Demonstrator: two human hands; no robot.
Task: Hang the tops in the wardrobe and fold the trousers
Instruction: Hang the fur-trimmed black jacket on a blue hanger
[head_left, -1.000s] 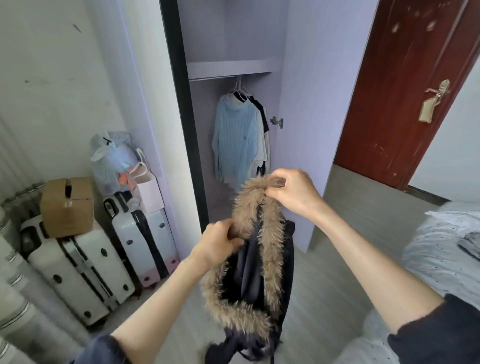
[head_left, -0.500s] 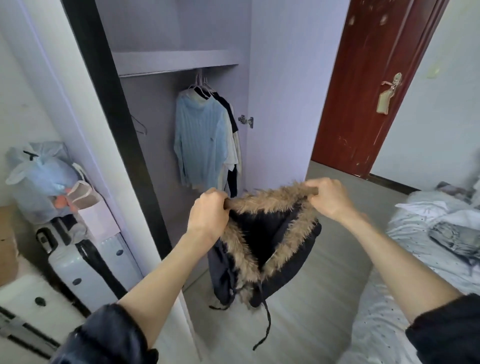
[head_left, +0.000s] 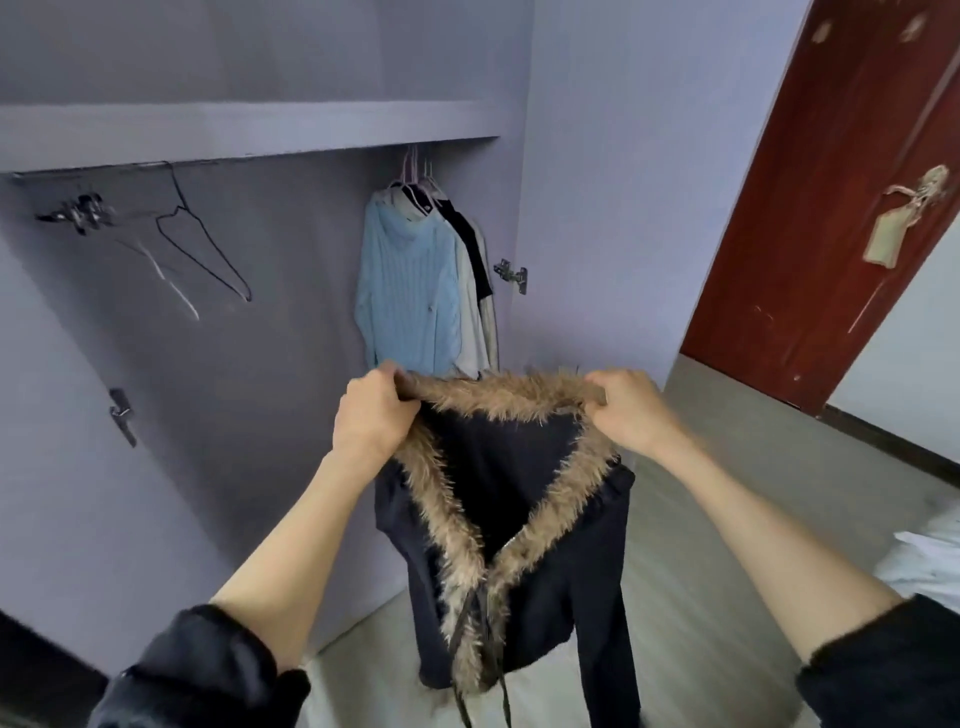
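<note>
Got the black fur-trimmed top stretched out in front of the open wardrobe, my left hand and right hand each pinching an end of the fur collar. So I'm mid hanging step. Next I reckon I need one of the empty wire hangers off the rail, which means freeing a hand.

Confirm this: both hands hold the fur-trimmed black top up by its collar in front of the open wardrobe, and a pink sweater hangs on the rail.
One detail is wrong: the sweater on the rail is light blue, not pink, as the head view shows. The rest stands.
</note>
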